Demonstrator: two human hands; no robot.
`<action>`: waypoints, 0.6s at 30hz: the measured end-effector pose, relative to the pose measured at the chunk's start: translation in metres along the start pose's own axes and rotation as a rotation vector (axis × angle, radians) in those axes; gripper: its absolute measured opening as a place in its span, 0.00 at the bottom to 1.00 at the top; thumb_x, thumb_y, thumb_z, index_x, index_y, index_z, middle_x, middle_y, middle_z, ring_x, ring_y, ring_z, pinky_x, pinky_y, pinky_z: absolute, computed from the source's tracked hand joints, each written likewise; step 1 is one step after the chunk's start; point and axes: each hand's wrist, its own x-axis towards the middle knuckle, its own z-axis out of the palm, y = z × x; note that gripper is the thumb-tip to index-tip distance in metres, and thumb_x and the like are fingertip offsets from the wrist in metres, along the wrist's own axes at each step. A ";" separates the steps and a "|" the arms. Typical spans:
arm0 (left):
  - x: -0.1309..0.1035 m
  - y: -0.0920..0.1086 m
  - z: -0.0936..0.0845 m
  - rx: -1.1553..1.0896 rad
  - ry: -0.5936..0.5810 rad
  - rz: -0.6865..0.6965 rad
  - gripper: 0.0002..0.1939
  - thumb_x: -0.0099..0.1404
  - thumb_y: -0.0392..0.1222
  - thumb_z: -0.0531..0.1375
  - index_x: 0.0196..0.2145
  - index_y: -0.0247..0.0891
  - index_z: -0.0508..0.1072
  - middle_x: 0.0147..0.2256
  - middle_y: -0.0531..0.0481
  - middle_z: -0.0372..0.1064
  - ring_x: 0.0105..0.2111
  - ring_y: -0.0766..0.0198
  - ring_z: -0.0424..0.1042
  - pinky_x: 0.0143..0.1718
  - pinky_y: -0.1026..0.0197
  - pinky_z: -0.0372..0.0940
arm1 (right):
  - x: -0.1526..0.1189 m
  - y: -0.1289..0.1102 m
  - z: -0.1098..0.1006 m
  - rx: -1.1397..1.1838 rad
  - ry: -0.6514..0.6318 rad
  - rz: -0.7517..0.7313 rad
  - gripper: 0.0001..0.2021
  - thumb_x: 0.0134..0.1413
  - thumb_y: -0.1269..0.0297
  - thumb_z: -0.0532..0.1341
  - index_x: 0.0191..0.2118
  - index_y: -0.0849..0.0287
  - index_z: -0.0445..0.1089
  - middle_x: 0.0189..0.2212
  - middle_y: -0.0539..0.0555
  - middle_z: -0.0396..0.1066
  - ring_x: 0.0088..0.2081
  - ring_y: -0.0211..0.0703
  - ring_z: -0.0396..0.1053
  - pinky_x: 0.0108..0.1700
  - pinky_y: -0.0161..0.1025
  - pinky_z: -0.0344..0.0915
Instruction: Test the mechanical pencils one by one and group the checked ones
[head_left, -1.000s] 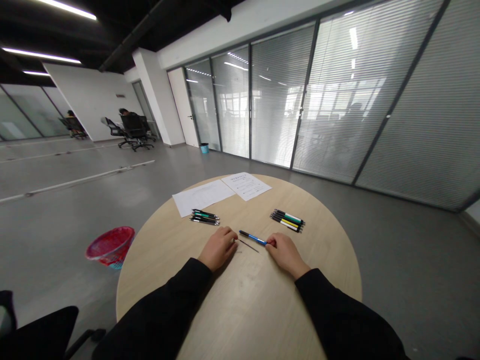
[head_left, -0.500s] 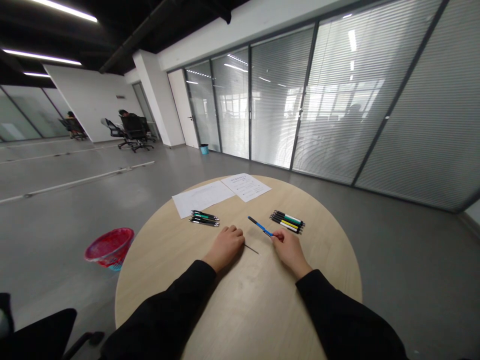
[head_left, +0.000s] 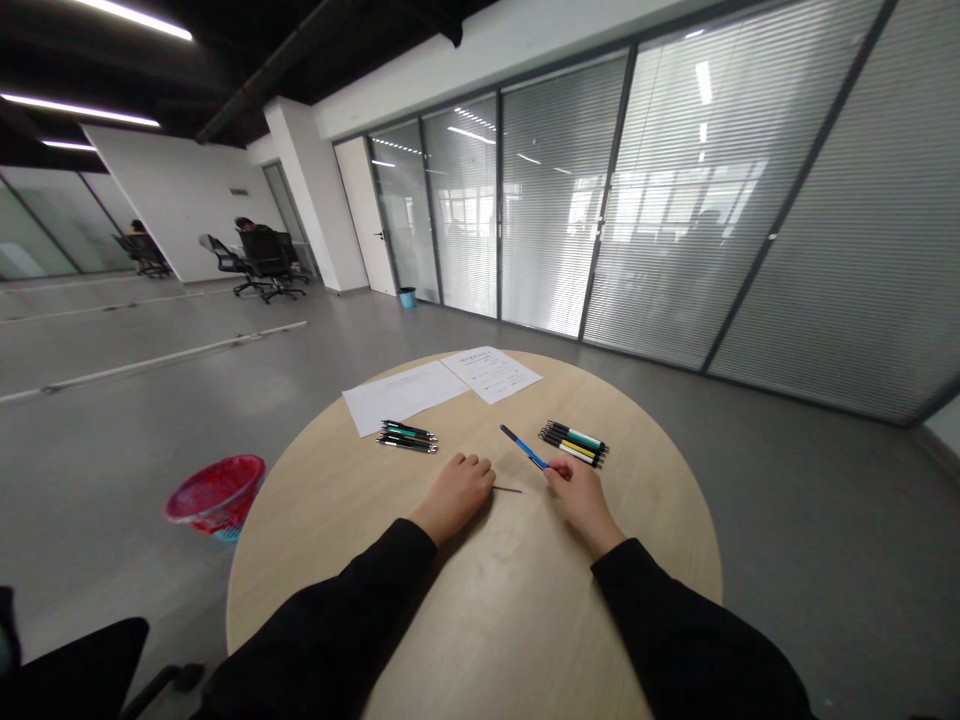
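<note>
Now that the right hand (head_left: 561, 477) has carried its pinched slim blue, black-tipped pen (head_left: 523, 446) farther out, left of the multicoloured pen row (head_left: 576, 445), I see the curled left hand (head_left: 459, 490), fingertips hidden, apparently pinching a thin dark rod (head_left: 508, 490) swung rightward. Pen and rod, I judge, are being handled separately.

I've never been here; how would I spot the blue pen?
At the round wooden table, find the person's right hand. The blue pen juts from it, black end foremost. Unlike the left row of pens and the right row of pens, it is held and mostly blue.
</note>
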 end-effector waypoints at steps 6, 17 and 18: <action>0.001 0.004 -0.001 0.081 -0.022 0.032 0.10 0.69 0.29 0.51 0.35 0.34 0.72 0.36 0.39 0.69 0.36 0.53 0.67 0.38 0.52 0.55 | 0.001 0.001 -0.002 0.020 0.007 0.014 0.11 0.50 0.59 0.61 0.33 0.60 0.75 0.30 0.57 0.77 0.32 0.48 0.72 0.36 0.41 0.67; -0.006 -0.006 -0.026 -0.080 0.073 -0.072 0.09 0.63 0.27 0.52 0.34 0.37 0.67 0.34 0.42 0.69 0.34 0.54 0.66 0.40 0.53 0.58 | 0.004 0.005 -0.005 0.114 0.046 0.036 0.11 0.51 0.58 0.61 0.35 0.60 0.73 0.31 0.57 0.75 0.33 0.48 0.71 0.36 0.41 0.67; -0.008 -0.008 -0.029 -0.112 0.085 -0.103 0.09 0.63 0.27 0.51 0.33 0.37 0.67 0.32 0.43 0.69 0.33 0.55 0.66 0.38 0.54 0.58 | 0.004 0.006 -0.004 0.133 0.045 0.028 0.11 0.50 0.58 0.61 0.35 0.60 0.73 0.31 0.57 0.75 0.33 0.48 0.71 0.36 0.41 0.67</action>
